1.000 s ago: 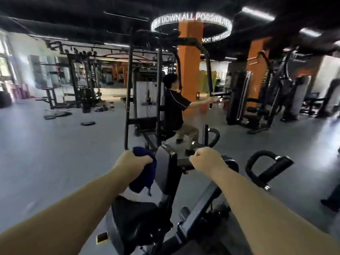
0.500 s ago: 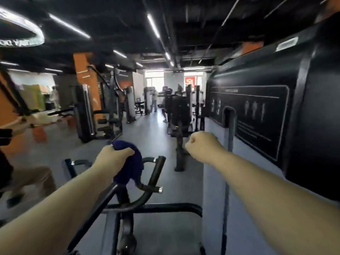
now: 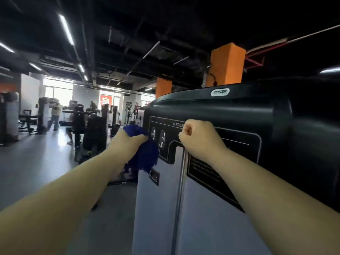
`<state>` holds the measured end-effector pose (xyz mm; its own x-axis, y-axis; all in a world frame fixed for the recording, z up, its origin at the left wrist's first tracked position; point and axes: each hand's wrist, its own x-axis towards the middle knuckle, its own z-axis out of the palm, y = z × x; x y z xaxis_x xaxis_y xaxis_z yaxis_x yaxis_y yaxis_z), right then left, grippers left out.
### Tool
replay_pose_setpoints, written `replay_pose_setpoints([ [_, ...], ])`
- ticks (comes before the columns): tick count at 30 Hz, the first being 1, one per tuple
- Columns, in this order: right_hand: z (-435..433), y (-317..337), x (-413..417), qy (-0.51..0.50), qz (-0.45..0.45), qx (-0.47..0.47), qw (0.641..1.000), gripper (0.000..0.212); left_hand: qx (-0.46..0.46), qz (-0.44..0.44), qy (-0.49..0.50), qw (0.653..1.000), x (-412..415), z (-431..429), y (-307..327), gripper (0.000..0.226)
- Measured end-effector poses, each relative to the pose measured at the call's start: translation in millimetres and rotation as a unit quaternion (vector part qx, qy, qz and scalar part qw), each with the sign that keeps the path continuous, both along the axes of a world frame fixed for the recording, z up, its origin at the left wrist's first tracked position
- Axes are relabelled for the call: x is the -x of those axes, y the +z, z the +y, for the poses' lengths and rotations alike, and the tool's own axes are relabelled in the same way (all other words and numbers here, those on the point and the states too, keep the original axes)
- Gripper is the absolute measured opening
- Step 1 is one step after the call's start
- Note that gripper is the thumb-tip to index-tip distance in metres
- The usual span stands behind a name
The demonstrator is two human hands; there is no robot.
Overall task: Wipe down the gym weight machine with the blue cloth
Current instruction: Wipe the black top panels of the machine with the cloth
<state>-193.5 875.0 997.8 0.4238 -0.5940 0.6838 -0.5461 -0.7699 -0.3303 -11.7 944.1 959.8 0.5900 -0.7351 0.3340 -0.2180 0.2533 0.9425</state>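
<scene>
1. The left hand (image 3: 127, 142) held the blue cloth (image 3: 145, 155) bunched up, its fingers (image 3: 141, 138) curled round the wad, with loose folds hanging below the fist.
2. The right hand (image 3: 196, 140) was a bare fist, fingers (image 3: 188, 129) pressed together into the palm and holding nothing.
3. The cloth sat at the near left edge of the weight machine (image 3: 239, 111), over the corner where the black cover (image 3: 193, 111) meets the grey panel (image 3: 158, 208). Whether it touched the surface could not be told.
4. From the cloth, the unwiped face lay to the right and slightly ahead. The cover's long axis ran left to right, under the Precor badge (image 3: 220, 92).
5. The right hand hung nearer the instruction placard (image 3: 211, 173), but only the left carried the cloth, so a rightward sweep seemed the likely next stroke.
</scene>
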Motion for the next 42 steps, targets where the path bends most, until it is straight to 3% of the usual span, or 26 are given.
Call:
replay_pose_setpoints([
  [3,-1.7,14.4,-1.7,-0.04,-0.003,0.038,0.998,0.015,0.052,-0.017,-0.061,0.997,-9.1,-35.5,24.5,0.02],
  [6,1.4,21.0,-7.7,-0.098,-0.012,0.086,0.991,0.013,0.132,-0.043,-0.115,0.984,-14.7,-70.0,45.6,0.032],
  [9,6.2,28.8,-10.4,-0.149,-0.079,0.094,0.981,0.014,0.19,-0.082,-0.174,0.963,-10.6,-92.0,75.9,0.009],
  [16,38.9,42.4,5.6,-0.312,-0.119,0.195,0.922,0.01,0.224,-0.169,-0.306,0.91,16.2,-106.5,131.3,0.025],
  [19,45.6,48.4,28.3,-0.42,-0.061,0.263,0.866,0.01,0.25,-0.284,-0.246,0.892,23.4,-114.5,144.5,0.02],
  [21,48.3,52.7,44.4,-0.486,-0.047,0.29,0.823,0.022,0.275,-0.345,-0.205,0.874,25.5,-122.1,149.3,0.019],
  [25,53.8,54.1,60.8,-0.567,-0.044,0.216,0.794,0.034,0.273,-0.418,-0.184,0.847,30.8,-134.6,152.6,0.012],
  [31,39.4,65.7,65.2,-0.586,0.01,0.206,0.784,0.037,0.409,-0.448,-0.242,0.757,41.4,-137.5,145.4,0.034],
  [34,35.4,72.2,72.4,-0.601,-0.035,0.188,0.776,0.038,0.385,-0.501,-0.325,0.703,65.2,-145.7,151.6,0.036],
  [37,29.2,68.8,75.6,-0.629,-0.01,0.2,0.751,0.038,0.366,-0.547,-0.372,0.655,86.5,-155.9,167.8,0.037],
  [40,27.4,63.7,75.6,-0.653,-0.003,0.221,0.725,0.038,0.401,-0.551,-0.373,0.629,111.3,-165.5,182.2,0.041],
  [42,25.6,61.9,75.8,-0.664,-0.007,0.219,0.715,0.037,0.466,-0.545,-0.385,0.582,127.9,-167.4,188.1,0.038],
])
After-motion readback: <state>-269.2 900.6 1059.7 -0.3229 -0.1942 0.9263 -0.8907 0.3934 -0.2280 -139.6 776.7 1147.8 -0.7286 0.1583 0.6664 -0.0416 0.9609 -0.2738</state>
